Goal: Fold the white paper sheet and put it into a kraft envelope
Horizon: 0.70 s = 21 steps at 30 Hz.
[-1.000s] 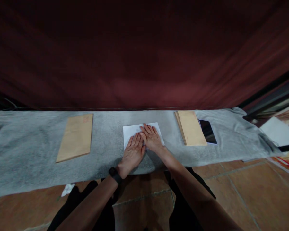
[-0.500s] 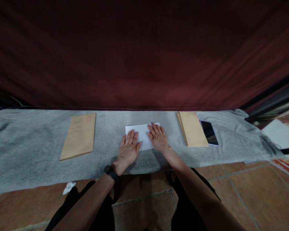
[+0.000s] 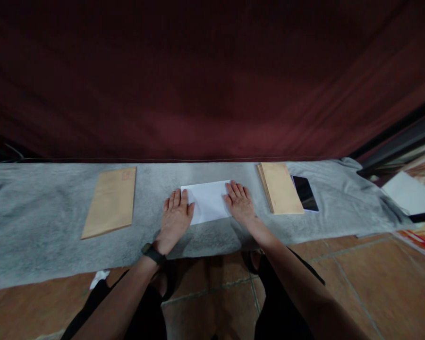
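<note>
A white sheet of paper (image 3: pixel 209 200) lies flat on the grey cloth in front of me; whether it is folded I cannot tell. My left hand (image 3: pixel 175 215), with a dark watch on the wrist, rests palm down over the paper's left edge, fingers stretched out. At the paper's right edge lies my right hand (image 3: pixel 240 202), also flat, its fingers a little apart. Neither hand grips anything. To the left sits a brown envelope (image 3: pixel 110 203). A stack of brown envelopes (image 3: pixel 282 189) is on the right, beyond my right hand.
A dark-screened phone (image 3: pixel 305 193) lies beside the envelope stack, partly under it. The grey cloth (image 3: pixel 56 212) covers a long narrow surface, with a dark red hanging (image 3: pixel 212 94) behind it. Crumpled white tissue (image 3: pixel 99 278) is on the tiled floor (image 3: pixel 375 274).
Both hands have slid outward over the paper, the left hand leftward and the right hand slightly rightward. More of the sheet's middle shows between them. The view has shifted slightly.
</note>
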{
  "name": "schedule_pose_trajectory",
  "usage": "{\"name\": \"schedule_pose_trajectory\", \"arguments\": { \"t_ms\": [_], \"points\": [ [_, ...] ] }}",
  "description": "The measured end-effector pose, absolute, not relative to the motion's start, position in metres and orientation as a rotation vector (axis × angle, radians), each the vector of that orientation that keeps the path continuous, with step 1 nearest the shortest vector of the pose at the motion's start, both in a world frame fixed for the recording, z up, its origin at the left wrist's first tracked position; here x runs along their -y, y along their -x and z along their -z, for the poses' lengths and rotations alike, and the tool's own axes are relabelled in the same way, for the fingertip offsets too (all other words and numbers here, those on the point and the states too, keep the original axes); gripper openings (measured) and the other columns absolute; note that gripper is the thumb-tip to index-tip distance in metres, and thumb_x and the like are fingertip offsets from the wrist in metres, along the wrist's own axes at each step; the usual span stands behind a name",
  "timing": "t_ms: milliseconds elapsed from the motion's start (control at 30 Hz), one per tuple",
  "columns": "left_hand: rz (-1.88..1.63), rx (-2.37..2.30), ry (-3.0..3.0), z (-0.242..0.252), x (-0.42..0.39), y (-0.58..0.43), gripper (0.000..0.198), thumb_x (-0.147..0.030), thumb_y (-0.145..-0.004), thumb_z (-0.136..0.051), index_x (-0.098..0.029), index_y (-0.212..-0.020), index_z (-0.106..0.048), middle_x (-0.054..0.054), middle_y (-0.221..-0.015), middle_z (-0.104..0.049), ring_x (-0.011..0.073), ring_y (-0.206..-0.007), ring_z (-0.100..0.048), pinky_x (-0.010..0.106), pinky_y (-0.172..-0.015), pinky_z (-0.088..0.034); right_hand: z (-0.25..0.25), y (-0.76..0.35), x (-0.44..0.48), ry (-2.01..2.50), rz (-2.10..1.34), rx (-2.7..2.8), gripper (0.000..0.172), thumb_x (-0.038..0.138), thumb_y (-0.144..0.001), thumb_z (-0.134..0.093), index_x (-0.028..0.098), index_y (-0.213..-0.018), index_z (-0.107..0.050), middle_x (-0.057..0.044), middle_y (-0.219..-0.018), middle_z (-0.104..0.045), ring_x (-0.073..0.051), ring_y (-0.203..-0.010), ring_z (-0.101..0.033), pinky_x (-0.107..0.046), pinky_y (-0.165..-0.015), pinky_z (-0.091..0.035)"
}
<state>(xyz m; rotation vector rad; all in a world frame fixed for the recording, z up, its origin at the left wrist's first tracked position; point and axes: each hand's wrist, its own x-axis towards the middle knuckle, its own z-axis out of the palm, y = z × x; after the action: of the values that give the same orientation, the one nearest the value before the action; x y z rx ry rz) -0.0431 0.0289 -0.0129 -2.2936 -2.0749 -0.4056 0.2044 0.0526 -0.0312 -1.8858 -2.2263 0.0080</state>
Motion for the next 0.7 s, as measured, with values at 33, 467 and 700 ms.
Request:
{"name": "schedule_pose_trajectory", "arguments": {
  "t_ms": [33, 467, 700],
  "points": [
    [0.424, 2.097, 2.297, 0.010, -0.031, 0.044, 0.058, -0.038, -0.099, -0.038, -0.007, -0.148, -0.043, 0.023, -0.151, -0.049, 0.0356, -0.141, -0.046, 0.052, -0.113, -0.039, 0.031, -0.207, -0.052, 1.891, -0.008, 2.226, 0.056, 0.043, -0.107, -0.033, 0.017, -0.157, -0.036, -0.009, -0.163, -0.035, -0.030, -0.148, -0.034, -0.050, -0.122, -0.021],
    [1.200, 2.601, 2.144, 0.010, -0.063, 0.060, 0.053, -0.030, -0.088, -0.053, -0.014, -0.139, -0.052, 0.010, -0.104, -0.073, 0.0236, -0.091, -0.069, 0.036, -0.084, -0.054, 0.028, -0.222, -0.051, 1.921, 0.019, 2.260, 0.056, 0.041, -0.107, -0.031, 0.016, -0.157, -0.034, -0.010, -0.163, -0.033, -0.031, -0.148, -0.033, -0.050, -0.120, -0.023],
    [1.460, 2.936, 1.962, -0.001, -0.067, 0.061, 0.054, -0.031, -0.078, -0.067, -0.018, -0.129, -0.058, 0.002, -0.079, -0.068, 0.0201, -0.073, -0.065, 0.030, -0.068, -0.047, 0.024, -0.223, -0.051, 1.965, -0.023, 2.251, 0.057, 0.043, -0.106, -0.030, 0.016, -0.157, -0.035, -0.010, -0.163, -0.035, -0.030, -0.149, -0.032, -0.048, -0.120, -0.023]
  ]
}}
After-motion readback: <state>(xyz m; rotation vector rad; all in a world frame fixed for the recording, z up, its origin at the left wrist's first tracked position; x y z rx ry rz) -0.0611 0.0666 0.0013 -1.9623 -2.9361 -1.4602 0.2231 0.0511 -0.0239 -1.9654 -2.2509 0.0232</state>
